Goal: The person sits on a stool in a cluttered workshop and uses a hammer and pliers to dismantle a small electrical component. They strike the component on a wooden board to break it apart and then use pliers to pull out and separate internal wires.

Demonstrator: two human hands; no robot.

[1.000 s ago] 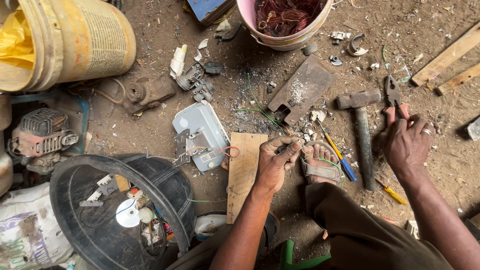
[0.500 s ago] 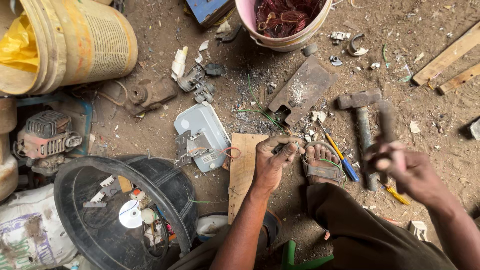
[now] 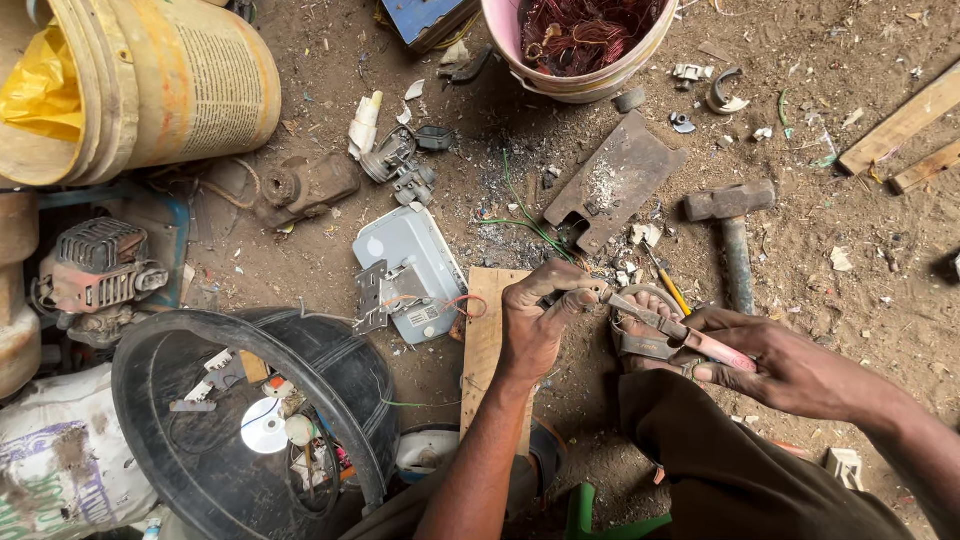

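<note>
My left hand rests over a wooden board and pinches a small dark piece at its fingertips; what the piece is cannot be told. My right hand grips a pair of pliers with worn pinkish handles. The pliers' jaws point left and meet the piece at my left fingertips. Under the pliers lies my sandalled foot. A hammer lies on the dirt just behind my right hand, and a yellow-handled screwdriver lies beside it.
A rusty metal plate and a grey plastic casing lie ahead. A pink bucket of copper wire stands at the top and a yellow bucket at top left. A black tub of scrap, a small engine and wooden slats are also here.
My right hand lifted the pliers from the dirt right of the hammer and brought them left to my left fingertips. My left hand stayed over the board.
</note>
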